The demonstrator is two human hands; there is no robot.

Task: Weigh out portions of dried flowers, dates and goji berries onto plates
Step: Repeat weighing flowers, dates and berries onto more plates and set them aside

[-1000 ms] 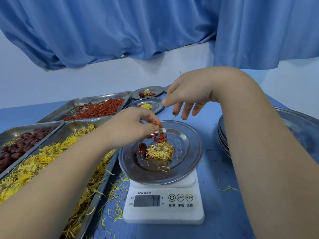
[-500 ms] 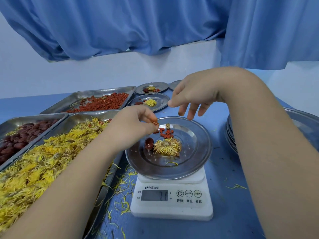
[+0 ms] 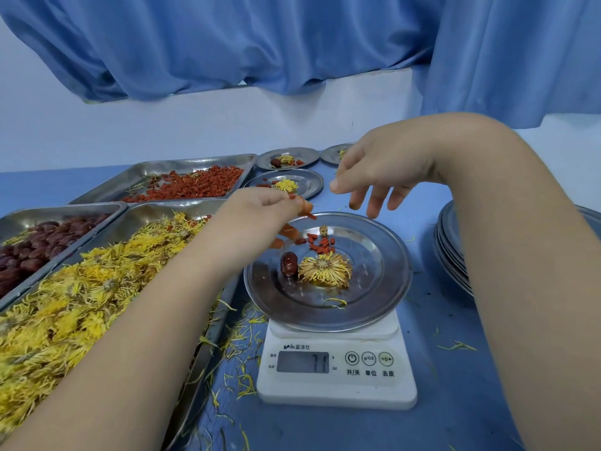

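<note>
The left hand pinched goji berries above the far-left rim of the plate (atop the scale); the right hand hovered beyond, fingers loose, empty.

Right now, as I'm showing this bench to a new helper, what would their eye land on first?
The bright yellow heap of dried flowers at near left grabs attention first. Then, at centre, the steel plate on the white scale holds one flower, a date and goji berries. Above its left rim the left hand pinches more berries; the right hand hovers nearby.
</note>
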